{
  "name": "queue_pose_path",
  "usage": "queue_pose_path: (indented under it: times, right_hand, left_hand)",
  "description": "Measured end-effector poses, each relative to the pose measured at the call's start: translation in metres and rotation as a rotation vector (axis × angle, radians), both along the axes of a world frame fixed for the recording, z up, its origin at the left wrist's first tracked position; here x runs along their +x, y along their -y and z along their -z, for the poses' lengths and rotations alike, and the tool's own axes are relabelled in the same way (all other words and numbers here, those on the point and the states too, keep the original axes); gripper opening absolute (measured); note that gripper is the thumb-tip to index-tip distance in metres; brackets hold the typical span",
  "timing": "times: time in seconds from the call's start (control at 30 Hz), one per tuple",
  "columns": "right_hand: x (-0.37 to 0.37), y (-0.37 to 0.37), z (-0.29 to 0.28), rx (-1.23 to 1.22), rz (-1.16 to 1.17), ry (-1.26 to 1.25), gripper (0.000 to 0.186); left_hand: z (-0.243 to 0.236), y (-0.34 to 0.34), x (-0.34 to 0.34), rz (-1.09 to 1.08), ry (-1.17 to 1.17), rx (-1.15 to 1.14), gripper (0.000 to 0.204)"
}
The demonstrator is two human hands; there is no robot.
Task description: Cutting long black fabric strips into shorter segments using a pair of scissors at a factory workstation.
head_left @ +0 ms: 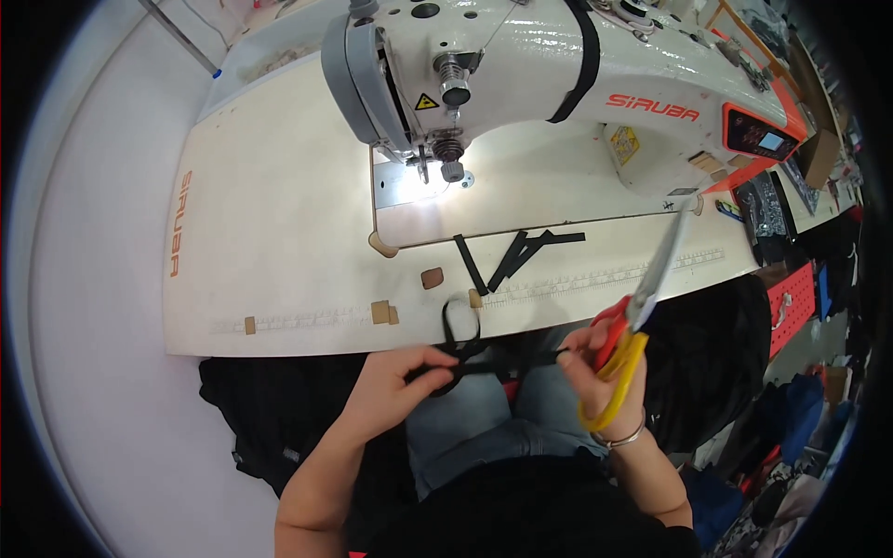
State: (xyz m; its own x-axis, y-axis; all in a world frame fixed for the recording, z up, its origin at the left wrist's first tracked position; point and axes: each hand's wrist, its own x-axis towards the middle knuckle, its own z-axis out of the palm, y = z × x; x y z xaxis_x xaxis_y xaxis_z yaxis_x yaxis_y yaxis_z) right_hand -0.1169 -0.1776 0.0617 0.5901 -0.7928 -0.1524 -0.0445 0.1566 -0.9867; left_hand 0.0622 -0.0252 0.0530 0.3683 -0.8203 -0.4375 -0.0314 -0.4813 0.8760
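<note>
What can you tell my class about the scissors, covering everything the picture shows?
The scissors have long, silvery, metal-looking blades and plastic-looking handles, one red and one yellow. The blades look closed or nearly so, and point away from the person, slanting slightly right. The right hand holds them by the handles. In this view the blades overlap the pale tabletop; whether they touch it cannot be told.

Black strap [486, 367], red-and-yellow-handled scissors [639, 310], white sewing machine [530, 65], blue jeans [460, 414]

Narrow black strap [498, 367], looped, above the lap [465, 409], red-and-yellow scissors [640, 309], seemingly closed, pointing forward
</note>
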Motion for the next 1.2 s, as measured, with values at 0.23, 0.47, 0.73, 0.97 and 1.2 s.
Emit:
queue_pose_path:
  times: [0.23, 0.47, 0.73, 0.97, 1.2]
  right_hand:
    - [0.003, -0.025, -0.027, -0.312, -0.153, -0.305, 0.030]
    - [-0.003, -0.033, -0.050, -0.802, -0.039, -0.599, 0.030]
    - [0.017, -0.039, -0.098, -0.693, 0.061, -0.516, 0.029]
    - [0.017, -0.032, -0.107, -0.951, -0.050, -0.524, 0.025]
    - [0.005, -0.026, -0.138, -1.098, -0.142, -0.461, 0.028]
  left_hand:
    - [-0.023, 0.040, -0.019, 0.267, 0.189, -0.480, 0.041]
    - [-0.027, 0.079, -0.014, 0.666, -0.450, -0.327, 0.033]
    - [-0.057, 0.061, 0.015, 0.814, 0.021, -0.347, 0.017]
    - [-0.029, 0.024, 0.015, 0.651, 0.541, -0.296, 0.024]
    - [-0.093, 0.055, -0.013, 0.609, 0.131, -0.628, 0.036]
